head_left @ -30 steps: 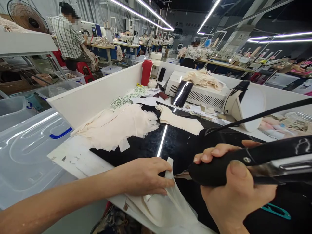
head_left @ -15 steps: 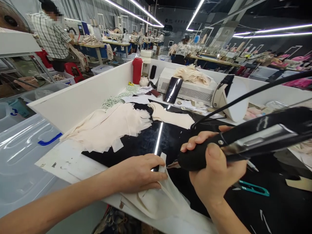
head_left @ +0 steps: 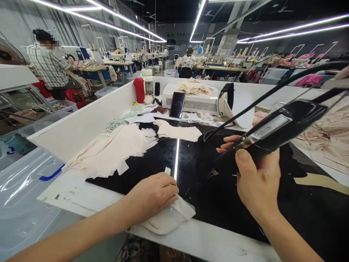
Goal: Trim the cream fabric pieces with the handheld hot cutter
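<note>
Pressing hand: my left hand point(head_left: 152, 194) lies flat, fingers point(head_left: 169, 189) spread and extended, on a folded cream fabric piece point(head_left: 169, 218) at the near edge of the worktop point(head_left: 207, 240); it pins the cloth rather than gripping it.
Tool hand: my right hand point(head_left: 257, 182) is wrapped tight around the black handle of a corded cutting tool point(head_left: 272, 134), thumb on top, fingers curled under; the tool is raised above the surface and tilts down to the left.
Tool tip: the small metal tip point(head_left: 212, 173) hangs clear of the cloth, off to the right of my left hand, over the black mat point(head_left: 207, 196).
Cable: a black cord point(head_left: 272, 91) runs up and to the right from the tool.
Cloth pile: a heap of cut cream pieces point(head_left: 120, 149) lies to the left on the mat, with another cream piece point(head_left: 177, 131) just behind it.
Back of worktop: a white machine point(head_left: 196, 103) carries a bundle of cream cloth, a dark phone point(head_left: 177, 104) leans on its front, and a red bottle point(head_left: 139, 90) stands to the left near the white side wall point(head_left: 81, 125).
Left side: a clear plastic bin lid point(head_left: 24, 196) with a blue handle sits beside the worktop.
Background: a person in a checked shirt point(head_left: 50, 67) sits at another station, far left.
</note>
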The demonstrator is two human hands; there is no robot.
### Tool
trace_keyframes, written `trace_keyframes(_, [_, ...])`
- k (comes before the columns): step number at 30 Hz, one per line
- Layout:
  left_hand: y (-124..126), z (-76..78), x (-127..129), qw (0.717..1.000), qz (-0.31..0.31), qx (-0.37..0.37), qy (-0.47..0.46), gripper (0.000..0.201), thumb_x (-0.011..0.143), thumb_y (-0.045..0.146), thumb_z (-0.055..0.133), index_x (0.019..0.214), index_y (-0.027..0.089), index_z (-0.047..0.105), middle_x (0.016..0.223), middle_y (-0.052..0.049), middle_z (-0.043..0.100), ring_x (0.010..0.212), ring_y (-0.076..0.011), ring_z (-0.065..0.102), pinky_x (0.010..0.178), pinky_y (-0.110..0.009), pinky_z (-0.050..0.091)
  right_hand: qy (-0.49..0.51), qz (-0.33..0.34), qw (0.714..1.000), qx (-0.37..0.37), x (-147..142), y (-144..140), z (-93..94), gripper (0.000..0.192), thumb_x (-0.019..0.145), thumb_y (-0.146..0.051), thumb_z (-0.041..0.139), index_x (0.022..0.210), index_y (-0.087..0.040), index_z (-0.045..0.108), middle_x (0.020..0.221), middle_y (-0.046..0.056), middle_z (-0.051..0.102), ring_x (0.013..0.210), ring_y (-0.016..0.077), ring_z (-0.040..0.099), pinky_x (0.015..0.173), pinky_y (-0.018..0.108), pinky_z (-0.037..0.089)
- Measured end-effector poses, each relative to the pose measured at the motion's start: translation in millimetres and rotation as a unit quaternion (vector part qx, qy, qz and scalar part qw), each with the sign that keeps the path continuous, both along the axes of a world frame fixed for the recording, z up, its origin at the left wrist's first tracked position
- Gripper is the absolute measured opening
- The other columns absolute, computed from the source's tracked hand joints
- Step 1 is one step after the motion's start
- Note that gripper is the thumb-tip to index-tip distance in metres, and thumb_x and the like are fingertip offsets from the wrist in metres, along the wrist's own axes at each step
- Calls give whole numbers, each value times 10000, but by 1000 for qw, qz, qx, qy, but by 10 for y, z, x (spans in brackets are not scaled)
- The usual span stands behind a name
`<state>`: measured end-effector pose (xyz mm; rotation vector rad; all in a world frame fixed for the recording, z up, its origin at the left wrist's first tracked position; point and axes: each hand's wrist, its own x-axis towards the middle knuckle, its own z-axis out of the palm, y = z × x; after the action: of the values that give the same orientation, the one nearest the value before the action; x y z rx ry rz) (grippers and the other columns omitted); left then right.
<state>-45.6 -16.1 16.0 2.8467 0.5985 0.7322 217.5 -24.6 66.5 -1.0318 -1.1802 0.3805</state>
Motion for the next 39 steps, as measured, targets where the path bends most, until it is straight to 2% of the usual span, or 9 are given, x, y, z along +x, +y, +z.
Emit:
trace_keyframes(4, [-50,-34,144,999,8,-5,46,140,1065,246,796,1046,149,696,1098,-57,725,1039,-222,720,969,-348,622,-101,-46,990,-91,293,-105,-65,508,915,-701,805,1228,-328,659,1225,66,800,1117,308,783,1001,507,666])
trace_keyframes(8, [-56,-2,168,996,25,-32,82,191,1035,205,824,976,181,644,1111,-42,710,1039,-214,717,955,-336,616,-267,-48,943,-195,784,-246,-311,595,907,-815,727,1240,-322,728,1228,79,816,1094,364,793,946,555,678])
trace_keyframes(12, [-48,26,150,994,13,-14,106,205,1093,183,730,938,191,596,1048,-34,699,981,-204,708,922,-325,595,-389,-62,901,-182,1476,-397,-710,751,900,-880,665,1383,-314,770,1387,151,799,1285,480,749,1034,643,643])
trace_keyframes(16, [-42,27,138,987,21,63,144,213,1133,166,614,924,197,585,908,-11,662,806,-202,661,774,-343,546,-434,-53,882,-175,2048,-526,-1046,627,1014,-744,610,1461,-335,770,1413,155,810,1272,469,775,1150,647,590])
trace_keyframes(22, [-22,96,176,976,98,-10,194,210,995,178,858,992,190,648,906,11,706,820,-211,690,741,-322,484,-490,-42,852,-179,2235,-561,-1222,695,1042,-809,490,1350,-298,846,1348,145,835,1159,405,834,1023,571,700])
trace_keyframes(28, [9,208,193,960,161,-112,199,265,958,202,888,826,191,659,838,26,653,775,-184,627,676,-287,384,-472,-19,864,-174,1983,-522,-955,598,1067,-748,501,1055,-272,863,1047,120,852,923,325,849,825,446,727])
trace_keyframes(32, [21,286,190,935,182,-269,140,144,901,184,842,820,203,724,826,45,625,756,-153,571,671,-258,341,-448,-25,869,-208,1939,-587,-925,410,1046,-600,551,869,-289,751,840,78,795,721,296,788,650,404,644])
trace_keyframes(36, [19,356,203,870,189,-453,52,121,834,323,815,856,205,805,791,47,615,700,-135,501,649,-259,332,-323,-68,908,-257,2085,-676,-1067,430,974,-645,594,1175,-315,782,792,71,779,653,314,765,626,448,625])
trace_keyframes(39, [0,381,217,821,184,-540,-19,222,787,404,799,848,193,829,736,44,604,684,-135,472,651,-265,341,-103,-77,954,-272,2097,-747,-1052,466,904,-693,717,1258,-402,803,841,98,760,647,312,730,658,518,636])
